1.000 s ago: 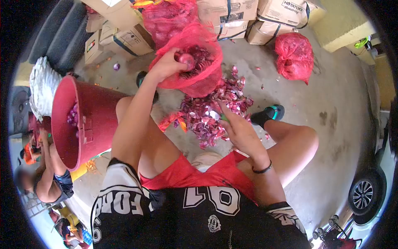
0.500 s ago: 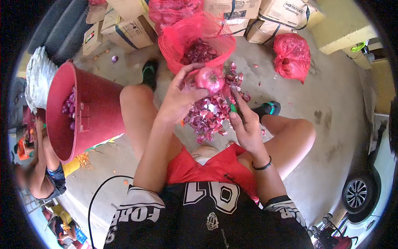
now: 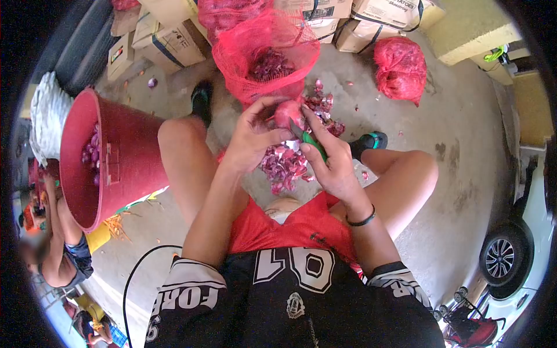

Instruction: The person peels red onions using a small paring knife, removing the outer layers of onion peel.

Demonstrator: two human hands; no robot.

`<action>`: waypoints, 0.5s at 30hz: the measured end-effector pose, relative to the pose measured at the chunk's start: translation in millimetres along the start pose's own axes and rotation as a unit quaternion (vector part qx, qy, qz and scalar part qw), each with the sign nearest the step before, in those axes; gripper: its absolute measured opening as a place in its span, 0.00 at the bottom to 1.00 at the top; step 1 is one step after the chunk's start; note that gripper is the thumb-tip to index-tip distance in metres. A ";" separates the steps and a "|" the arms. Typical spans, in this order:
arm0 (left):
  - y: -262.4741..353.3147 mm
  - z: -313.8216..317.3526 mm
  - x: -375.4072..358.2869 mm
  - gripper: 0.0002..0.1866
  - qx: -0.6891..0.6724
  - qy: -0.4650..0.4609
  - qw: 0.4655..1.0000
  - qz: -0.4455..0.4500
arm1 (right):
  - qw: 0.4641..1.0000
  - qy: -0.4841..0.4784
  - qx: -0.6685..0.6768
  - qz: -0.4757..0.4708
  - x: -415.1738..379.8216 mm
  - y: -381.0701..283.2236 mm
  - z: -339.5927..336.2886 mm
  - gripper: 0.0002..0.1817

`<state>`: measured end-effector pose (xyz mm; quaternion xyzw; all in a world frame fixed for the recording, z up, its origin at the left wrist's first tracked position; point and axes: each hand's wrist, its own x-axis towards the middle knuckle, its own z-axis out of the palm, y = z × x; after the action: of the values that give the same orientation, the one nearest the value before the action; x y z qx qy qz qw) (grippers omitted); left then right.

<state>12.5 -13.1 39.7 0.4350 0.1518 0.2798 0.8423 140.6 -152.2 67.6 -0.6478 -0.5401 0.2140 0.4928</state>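
A red onion (image 3: 288, 114) is held in my left hand (image 3: 253, 137), its fingers curled round the left side. My right hand (image 3: 332, 158) grips a small knife with a green handle (image 3: 311, 141), and the blade lies against the onion. Below both hands is a heap of purple onion skins (image 3: 284, 168). Just beyond them stands an open red mesh bag (image 3: 232, 72) with more skins inside. More loose peels (image 3: 320, 103) lie on the floor to the right of the bag.
At left stands a red tub (image 3: 130, 156) with onions inside. Cardboard boxes (image 3: 174, 46) and a full mesh sack (image 3: 235, 14) line the back. A red bag (image 3: 400, 69) lies at back right. Another person (image 3: 61, 249) sits at far left; a car wheel (image 3: 500, 258) is at right.
My right hand has moved up and left, bringing the knife blade against the onion. The onion has turned in my left hand. The whole view has shifted slightly.
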 end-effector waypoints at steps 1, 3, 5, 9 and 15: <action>0.5 -0.6 -0.6 0.30 -0.015 0.000 1.000 -0.009 | 1.000 0.004 -0.005 -0.008 -0.2 1.7 0.3 0.30; 0.5 -2.6 -1.1 0.27 -0.032 0.002 0.999 -0.027 | 0.999 0.015 -0.020 -0.026 0.0 4.1 0.9 0.28; -2.8 -5.9 -2.0 0.24 -0.038 0.009 0.998 -0.044 | 0.998 0.028 -0.038 -0.044 0.2 4.9 1.1 0.27; -8.9 -9.9 1.7 0.18 -0.111 0.002 0.989 -0.099 | 0.999 0.033 -0.017 -0.029 -0.3 3.7 0.1 0.25; -8.2 -6.6 -0.1 0.20 -0.057 -0.005 0.996 -0.067 | 0.999 0.045 0.027 -0.011 -0.5 11.9 2.8 0.23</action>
<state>12.0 -12.7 29.2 0.3767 0.1603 0.2288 0.8832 144.0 -150.7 56.0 -0.6373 -0.5188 0.1936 0.5358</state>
